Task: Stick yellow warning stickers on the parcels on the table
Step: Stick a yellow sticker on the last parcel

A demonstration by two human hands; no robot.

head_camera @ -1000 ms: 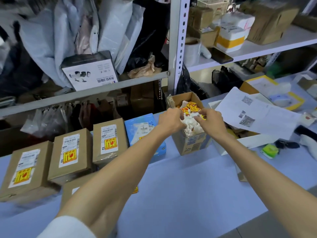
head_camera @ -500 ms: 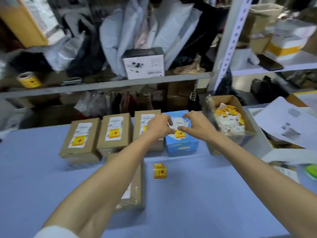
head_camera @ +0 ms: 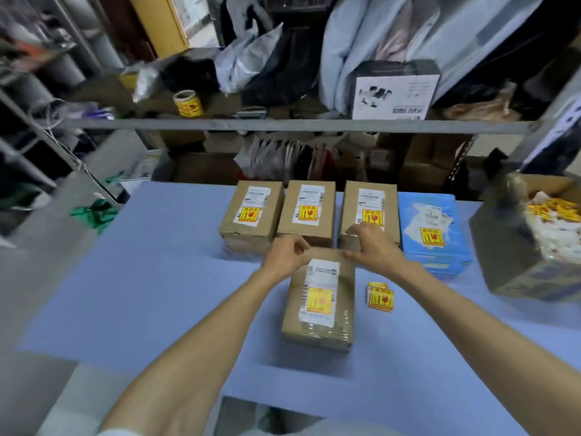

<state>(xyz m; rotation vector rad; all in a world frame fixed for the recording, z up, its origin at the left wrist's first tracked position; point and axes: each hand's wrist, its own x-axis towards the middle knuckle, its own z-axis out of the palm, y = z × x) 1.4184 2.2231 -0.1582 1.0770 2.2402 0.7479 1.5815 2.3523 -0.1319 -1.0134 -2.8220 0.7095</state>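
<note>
A brown parcel (head_camera: 319,297) with a white label and a yellow warning sticker lies nearest me on the blue table (head_camera: 157,278). My left hand (head_camera: 287,253) curls round its far left corner. My right hand (head_camera: 372,247) grips its far right corner, thumb on the top edge. Behind it stands a row of three brown parcels (head_camera: 306,212) and a blue parcel (head_camera: 434,228), each showing a yellow sticker. A few loose yellow stickers (head_camera: 380,295) lie on the table right of the near parcel.
An open cardboard box (head_camera: 509,256) with stickers and white backing scraps stands at the right. A metal shelf rail (head_camera: 283,125) runs behind the table, with bags, a white carton (head_camera: 394,92) and a yellow sticker roll (head_camera: 188,103) on it.
My view has swung left, away from the scrap box. My hands left that box, crossed in front of the back row, and now sit apart on the near parcel's far edge.
</note>
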